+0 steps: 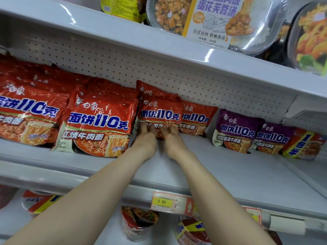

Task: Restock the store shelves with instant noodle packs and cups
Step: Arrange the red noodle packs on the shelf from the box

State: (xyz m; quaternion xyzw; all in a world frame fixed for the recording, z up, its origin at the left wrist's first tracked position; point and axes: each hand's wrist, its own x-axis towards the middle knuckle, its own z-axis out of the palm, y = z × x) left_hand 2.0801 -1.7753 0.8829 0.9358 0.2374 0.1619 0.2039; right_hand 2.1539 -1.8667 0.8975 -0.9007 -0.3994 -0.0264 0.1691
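A red noodle pack (160, 114) is seen standing slightly left of the frame's centre, at the back of the white middle shelf (221, 167), with more red packs stacked directly behind it against the perforated back panel (159, 68). The lower front of this pack is touched by both hands. The left hand (146, 140) is laid palm-down just left of centre, its fingers (144, 127) extended and slightly spread against the pack's bottom half. The right hand (172, 141) is placed just beside it, its fingers (170, 129) likewise stretched forward and lightly fanned on the wrapper. Whether the pack's lower edge is hooked by any fingertip cannot be told.

A row of larger-looking red packs (99, 124) is ranged at the left of the frame, nearer the shelf's front. Another red pack (196, 119) is set just right of the handled one, and purple packs (235, 129) are lined up further right. A price tag (169, 202) marked 3.00 is fixed to the shelf's front rail at lower centre. Noodle cups (138, 221) are visible below it, and sealed meal trays (212, 20) are stored on the shelf above.
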